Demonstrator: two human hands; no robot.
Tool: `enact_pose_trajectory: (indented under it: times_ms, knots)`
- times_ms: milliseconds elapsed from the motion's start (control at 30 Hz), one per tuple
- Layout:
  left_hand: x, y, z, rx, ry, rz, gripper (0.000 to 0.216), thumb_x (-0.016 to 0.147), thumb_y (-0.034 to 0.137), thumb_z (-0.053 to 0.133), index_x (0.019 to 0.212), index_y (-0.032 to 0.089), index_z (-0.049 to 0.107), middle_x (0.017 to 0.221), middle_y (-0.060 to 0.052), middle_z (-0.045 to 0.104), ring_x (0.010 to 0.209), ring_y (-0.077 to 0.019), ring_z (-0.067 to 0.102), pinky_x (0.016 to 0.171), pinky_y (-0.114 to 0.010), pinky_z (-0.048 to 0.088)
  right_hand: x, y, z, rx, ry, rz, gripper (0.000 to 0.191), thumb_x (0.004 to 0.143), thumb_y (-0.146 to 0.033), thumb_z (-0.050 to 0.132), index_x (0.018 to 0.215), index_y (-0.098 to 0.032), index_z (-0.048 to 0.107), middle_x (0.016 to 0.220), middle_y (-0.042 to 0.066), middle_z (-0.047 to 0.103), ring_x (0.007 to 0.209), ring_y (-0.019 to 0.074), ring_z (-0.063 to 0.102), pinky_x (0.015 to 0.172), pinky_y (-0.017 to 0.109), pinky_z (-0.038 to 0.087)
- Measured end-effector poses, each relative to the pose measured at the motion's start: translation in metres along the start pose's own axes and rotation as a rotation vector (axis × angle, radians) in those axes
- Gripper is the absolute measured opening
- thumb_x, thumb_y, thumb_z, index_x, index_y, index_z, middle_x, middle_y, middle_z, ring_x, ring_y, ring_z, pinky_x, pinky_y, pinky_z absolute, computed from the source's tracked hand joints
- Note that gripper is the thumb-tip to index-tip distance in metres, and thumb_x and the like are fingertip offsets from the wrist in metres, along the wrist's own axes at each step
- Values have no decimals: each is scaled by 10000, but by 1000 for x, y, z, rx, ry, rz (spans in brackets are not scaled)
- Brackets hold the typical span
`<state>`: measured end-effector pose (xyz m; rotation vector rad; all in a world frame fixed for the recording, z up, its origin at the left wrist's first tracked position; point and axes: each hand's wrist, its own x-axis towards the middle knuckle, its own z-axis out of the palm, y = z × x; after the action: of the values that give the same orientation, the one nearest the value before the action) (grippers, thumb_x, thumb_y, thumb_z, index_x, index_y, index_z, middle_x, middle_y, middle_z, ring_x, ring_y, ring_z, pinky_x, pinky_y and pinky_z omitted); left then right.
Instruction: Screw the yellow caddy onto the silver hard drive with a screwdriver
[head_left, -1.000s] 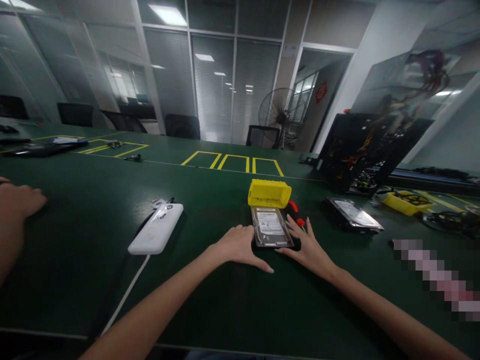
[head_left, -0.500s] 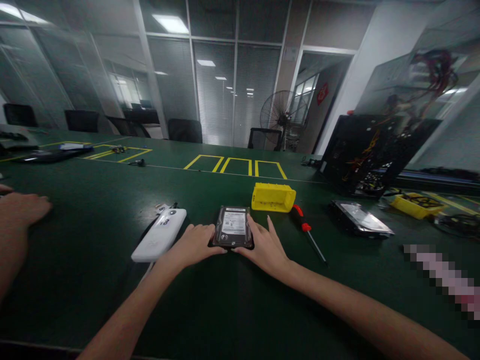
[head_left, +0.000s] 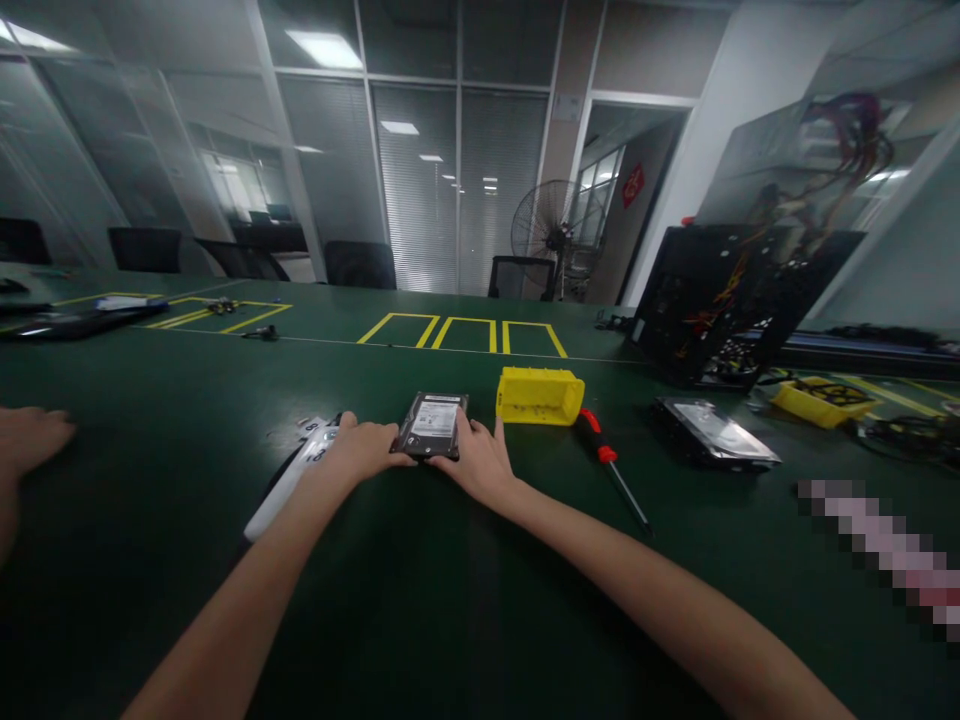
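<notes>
A hard drive [head_left: 435, 422] lies label side up on the green table, gripped at both sides. My left hand [head_left: 366, 450] holds its left edge, the thumb along the near corner. On the opposite edge is my right hand [head_left: 480, 460], with thumb and fingers around the near right corner. My left wrist partly covers a white power bank-like device [head_left: 281, 495] with a number on it. Just right of my right hand, a yellow bin [head_left: 540, 395] rests on its side, its open face toward me. A screwdriver [head_left: 604, 450] with a red and black handle lies beside the bin.
Another hard drive [head_left: 716, 435] lies to the right, before an open computer case [head_left: 720, 300]. A second yellow bin [head_left: 821, 402] holds dark parts. Another person's hand [head_left: 34, 435] rests at the far left. Yellow tape rectangles [head_left: 465, 320] mark the table's far side.
Both hands have pushed the hard drive away from me and slightly left. My left arm now covers more of the white device. The view has shifted a little.
</notes>
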<state>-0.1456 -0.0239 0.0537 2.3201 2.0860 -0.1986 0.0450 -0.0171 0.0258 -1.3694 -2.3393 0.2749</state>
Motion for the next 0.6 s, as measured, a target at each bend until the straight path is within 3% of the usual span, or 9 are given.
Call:
enact_pose_trajectory:
  times_ms: [233,300,367,433,500,600]
  knots:
    - [6,-8,11,21,61,-43,456,842,579,417,944,171,593,961,-146,704,951,-350,619,872,-489,295,15,0,8,-41,-12,29,857,807,-559,515,1454,-90,207,1295,194,548,1284,332,418,1105,587,89]
    - [2,-6,10,35,80,-60,451,845,566,422,946,159,589,956,-152,701,939,-353,619,861,-487,302,4,4,-6,-62,-13,-3,842,815,-537,516,1461,-99,200,1327,177,524,1296,324,404,1107,568,144]
    - [-3,-2,7,51,118,-76,424,835,541,461,957,153,581,973,-161,694,940,-352,615,856,-479,306,-13,18,-33,-100,13,-47,736,834,-517,499,1429,-129,307,1374,142,484,1308,295,392,1109,517,214]
    - [-9,2,2,69,150,-97,394,812,513,521,972,157,574,976,-160,691,941,-348,612,855,-469,308,-31,50,-68,-163,90,-12,570,858,-504,461,1320,-171,480,1324,107,534,1251,268,456,1079,470,299]
    - [-14,9,-4,93,186,-106,359,795,472,571,965,156,574,982,-159,684,949,-346,604,850,-457,312,-48,101,-106,-268,215,109,531,864,-480,453,1277,-151,517,1252,128,574,1174,269,515,1015,437,377]
    - [-23,25,-16,112,290,-63,317,809,415,582,970,142,579,1011,-164,659,969,-349,576,829,-453,320,-68,198,-151,-464,350,440,708,809,-571,488,1308,-69,472,1230,238,554,1151,376,514,928,499,396]
